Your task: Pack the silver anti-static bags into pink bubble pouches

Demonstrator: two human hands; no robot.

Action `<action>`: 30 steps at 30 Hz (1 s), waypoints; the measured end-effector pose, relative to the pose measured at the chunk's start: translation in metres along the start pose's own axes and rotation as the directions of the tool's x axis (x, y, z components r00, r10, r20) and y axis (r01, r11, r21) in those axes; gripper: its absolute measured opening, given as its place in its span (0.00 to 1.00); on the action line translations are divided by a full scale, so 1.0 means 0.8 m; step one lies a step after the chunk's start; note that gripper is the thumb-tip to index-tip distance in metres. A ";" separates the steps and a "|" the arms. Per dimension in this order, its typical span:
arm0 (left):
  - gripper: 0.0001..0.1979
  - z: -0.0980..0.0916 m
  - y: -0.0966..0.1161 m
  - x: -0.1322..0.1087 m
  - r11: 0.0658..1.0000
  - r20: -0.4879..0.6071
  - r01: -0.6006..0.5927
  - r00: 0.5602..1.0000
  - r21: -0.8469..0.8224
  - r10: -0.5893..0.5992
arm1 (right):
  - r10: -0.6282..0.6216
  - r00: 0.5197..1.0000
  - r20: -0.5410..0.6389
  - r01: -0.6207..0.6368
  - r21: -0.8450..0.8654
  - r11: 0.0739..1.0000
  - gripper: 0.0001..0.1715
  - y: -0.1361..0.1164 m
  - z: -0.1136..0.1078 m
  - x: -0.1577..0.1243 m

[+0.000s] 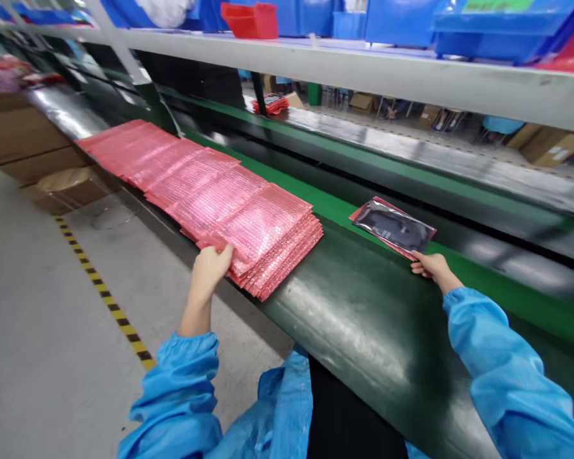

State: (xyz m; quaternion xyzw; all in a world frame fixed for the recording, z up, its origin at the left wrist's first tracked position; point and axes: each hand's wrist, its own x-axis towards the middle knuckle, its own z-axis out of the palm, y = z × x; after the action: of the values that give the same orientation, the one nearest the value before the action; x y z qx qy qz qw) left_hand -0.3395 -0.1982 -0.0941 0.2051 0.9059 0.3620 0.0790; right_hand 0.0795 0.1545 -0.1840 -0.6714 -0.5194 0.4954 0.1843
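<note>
Pink bubble-wrap bags (263, 223) lie in a long row of overlapping stacks on the dark green bench. My left hand (212, 264) pinches the near edge of a bag at the closest stack, thumb on top and fingers underneath. Over the green strip to the right, my right hand (430, 266) grips the near corner of a flat packet (395, 224). This packet has a shiny dark bag with a black item inside, lying over a pink sheet or bag whose edges show. My right fingers are partly curled beneath its corner.
The long green bench (344, 312) runs diagonally across the view. Above its far side, a white shelf (354, 70) carries blue bins (402, 24) and a red bin (251, 20). Cardboard boxes (23, 131) and a round stool (67, 180) stand at left. Yellow-black tape (100, 287) marks the floor.
</note>
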 end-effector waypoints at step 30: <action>0.23 0.264 0.089 -0.229 0.684 0.956 0.670 0.161 -0.288 0.245 | -0.239 0.970 -0.043 0.240 0.330 0.913 0.22 0.040 0.058 -0.078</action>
State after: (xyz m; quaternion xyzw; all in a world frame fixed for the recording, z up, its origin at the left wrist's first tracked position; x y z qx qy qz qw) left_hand -0.0899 -0.0990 -0.1994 0.1921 0.4572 0.4309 0.7539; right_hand 0.0577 0.0748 -0.1993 -0.5624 -0.5065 0.5490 0.3545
